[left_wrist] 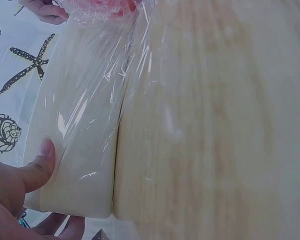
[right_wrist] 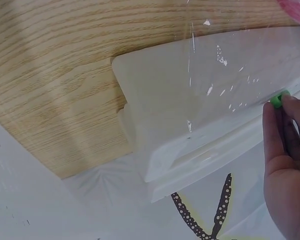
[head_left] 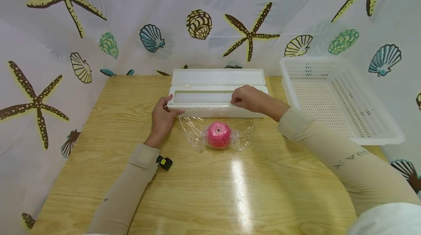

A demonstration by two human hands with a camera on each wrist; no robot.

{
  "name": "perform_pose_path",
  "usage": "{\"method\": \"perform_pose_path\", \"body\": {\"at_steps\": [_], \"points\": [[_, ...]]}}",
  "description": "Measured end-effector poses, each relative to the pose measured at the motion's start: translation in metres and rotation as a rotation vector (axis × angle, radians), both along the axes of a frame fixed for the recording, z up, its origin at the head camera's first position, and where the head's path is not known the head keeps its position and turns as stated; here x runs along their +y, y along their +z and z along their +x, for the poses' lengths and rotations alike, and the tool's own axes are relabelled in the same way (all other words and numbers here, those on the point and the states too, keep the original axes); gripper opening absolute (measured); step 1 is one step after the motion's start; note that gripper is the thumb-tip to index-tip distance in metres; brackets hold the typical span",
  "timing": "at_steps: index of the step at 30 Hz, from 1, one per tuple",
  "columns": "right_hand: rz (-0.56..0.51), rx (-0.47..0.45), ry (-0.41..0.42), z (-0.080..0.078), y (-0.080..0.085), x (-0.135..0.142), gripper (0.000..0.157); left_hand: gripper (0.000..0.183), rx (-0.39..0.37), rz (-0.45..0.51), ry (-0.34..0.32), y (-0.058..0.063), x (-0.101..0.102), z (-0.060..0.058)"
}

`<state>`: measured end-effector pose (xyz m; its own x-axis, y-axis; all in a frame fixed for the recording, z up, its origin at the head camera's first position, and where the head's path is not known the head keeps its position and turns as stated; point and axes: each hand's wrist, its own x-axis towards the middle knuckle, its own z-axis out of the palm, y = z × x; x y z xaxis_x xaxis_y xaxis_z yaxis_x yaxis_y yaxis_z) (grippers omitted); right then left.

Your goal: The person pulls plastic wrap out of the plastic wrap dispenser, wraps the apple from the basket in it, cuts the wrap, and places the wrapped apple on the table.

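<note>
A white cling film dispenser [head_left: 210, 112] lies across the far part of the table, its lid [head_left: 218, 77] raised at the back. My left hand [head_left: 163, 114] grips the dispenser's left end, the thumb on its front, as the left wrist view also shows. Near the right end, my right hand [head_left: 251, 98] pinches a small green slide cutter [right_wrist: 279, 98] on the dispenser's edge. Clear cling film [head_left: 193, 132] hangs from the front edge down onto the table. A pink-red apple [head_left: 218, 135] sits in front of the dispenser, wrapped in the film, which is bunched at both sides.
A white perforated plastic basket [head_left: 375, 141] stands at the right, close to my right forearm. The wood-grain table [head_left: 197, 191] ends at a hanging cloth [head_left: 177, 4] printed with starfish and shells. A small black device [head_left: 164, 162] is on my left wrist.
</note>
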<state>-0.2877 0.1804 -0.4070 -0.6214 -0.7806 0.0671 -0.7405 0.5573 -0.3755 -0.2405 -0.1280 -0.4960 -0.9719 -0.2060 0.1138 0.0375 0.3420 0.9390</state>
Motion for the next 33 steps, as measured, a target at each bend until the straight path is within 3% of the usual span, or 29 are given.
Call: {"method": "perform_pose_path", "body": {"at_steps": [18,33], "points": [[-0.004,-0.002,-0.026,0.001,-0.002,0.018,0.007,0.055,0.015,-0.004,-0.002,-0.001,0.000,0.001],[0.020,0.010,-0.009,-0.011,0.000,0.029,0.007,0.056,0.015,-0.013,0.008,0.001,0.005,-0.002]]}}
